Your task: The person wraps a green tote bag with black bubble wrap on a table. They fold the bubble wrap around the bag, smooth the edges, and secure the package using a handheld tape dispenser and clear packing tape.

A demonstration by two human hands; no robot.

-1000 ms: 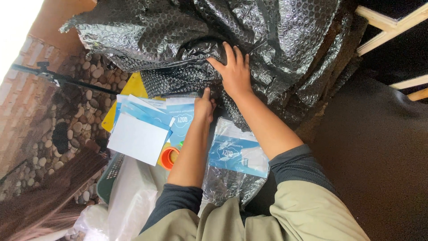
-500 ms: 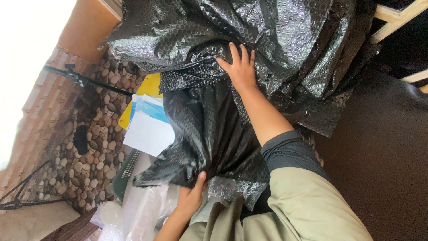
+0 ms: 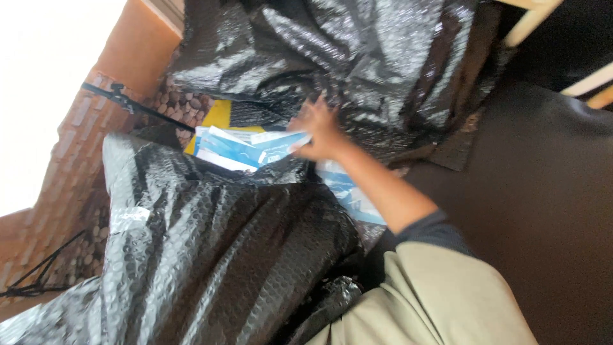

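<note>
Nearest to the camera, a beige sleeve (image 3: 434, 300) with a dark cuff (image 3: 428, 230) fills the lower right. To its left, a big fold of black bubble wrap (image 3: 211, 255) covers the lower left part of the view, and it hides the left hand, so its state cannot be told.

The right forearm goes from the cuff toward the middle. The right hand (image 3: 319, 131) lies there with fingers spread, and its thumb and fingers pinch the edge of a blue and white packet (image 3: 246, 148). The packet rests just left of the hand, on top of the near fold of wrap. Under the forearm, another blue packet (image 3: 348, 191) is partly visible.

A yellow piece (image 3: 217, 115) shows just behind the packet. Farther, more bubble wrap (image 3: 357, 57) is piled up. On the far left is a brick wall (image 3: 70, 153), and wooden bars (image 3: 530, 22) stand at the far right.
</note>
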